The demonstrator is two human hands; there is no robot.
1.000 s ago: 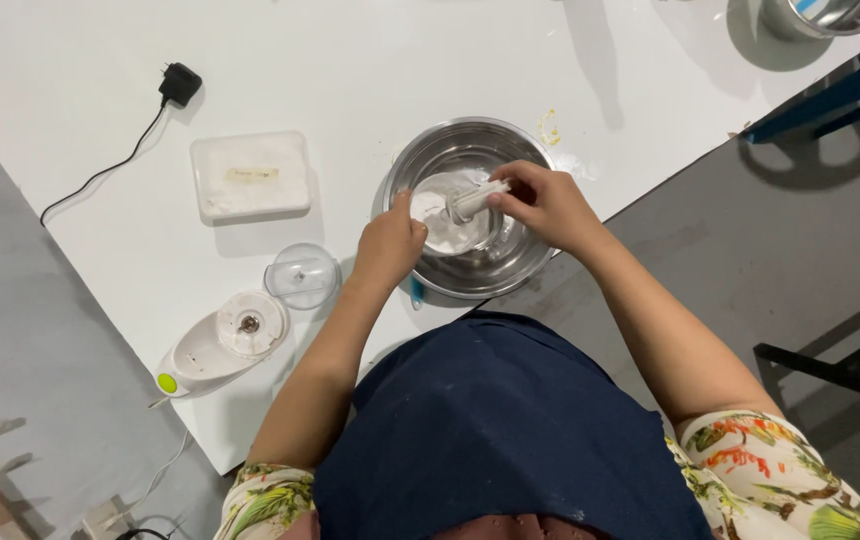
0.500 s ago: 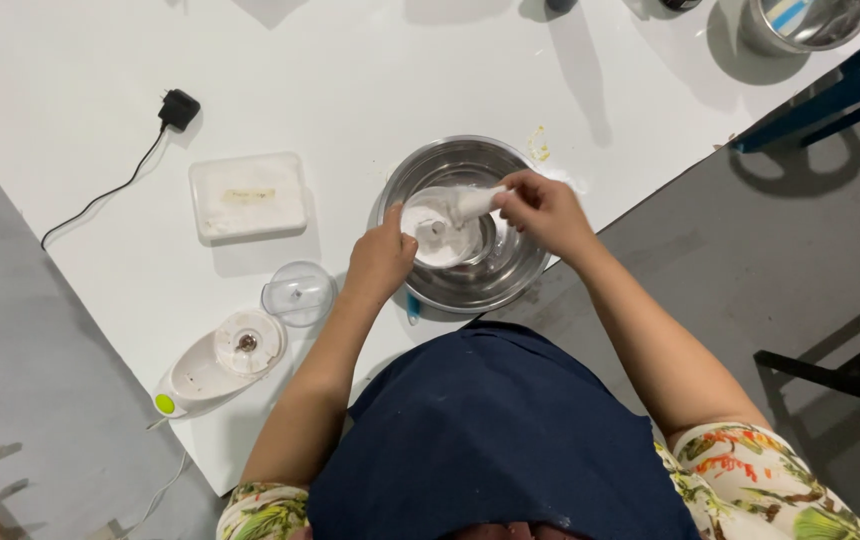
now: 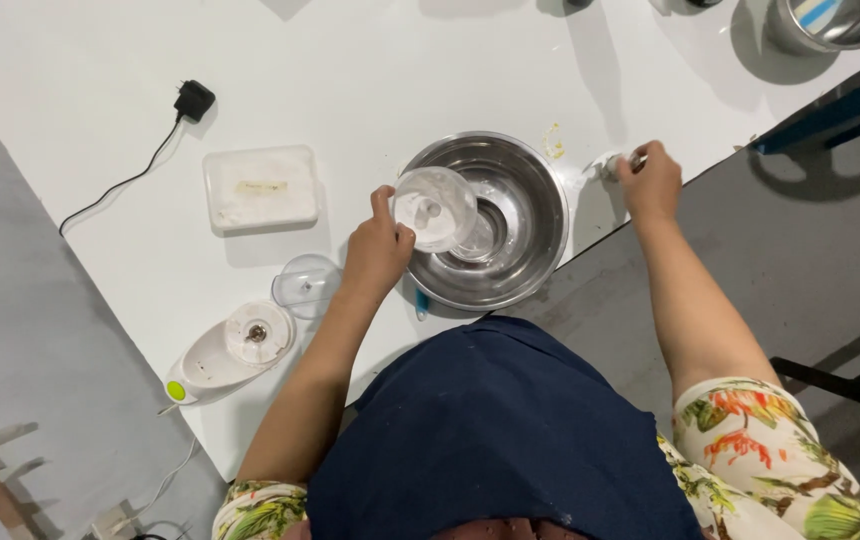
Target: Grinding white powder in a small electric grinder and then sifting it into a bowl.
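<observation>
A steel mixing bowl point(image 3: 525, 190) sits on the white table near its front edge. My left hand point(image 3: 375, 250) holds a clear plastic chopper cup point(image 3: 435, 208), smeared white inside, tilted over the bowl's left rim. Out to the right of the bowl, my right hand point(image 3: 650, 180) is closed on a small white-coated tool point(image 3: 612, 166) that rests on the table by the edge.
A white lidded box point(image 3: 260, 187) lies left of the bowl. A clear lid point(image 3: 305, 285) and a white chopper base point(image 3: 225, 350) with a green button sit at the front left. A black plug and cable point(image 3: 193, 101) trail leftwards. Another steel pot point(image 3: 830, 22) stands far right.
My right hand left the bowl and moved right to the table edge with the small tool. My left hand has lifted the cup up over the bowl's left rim.
</observation>
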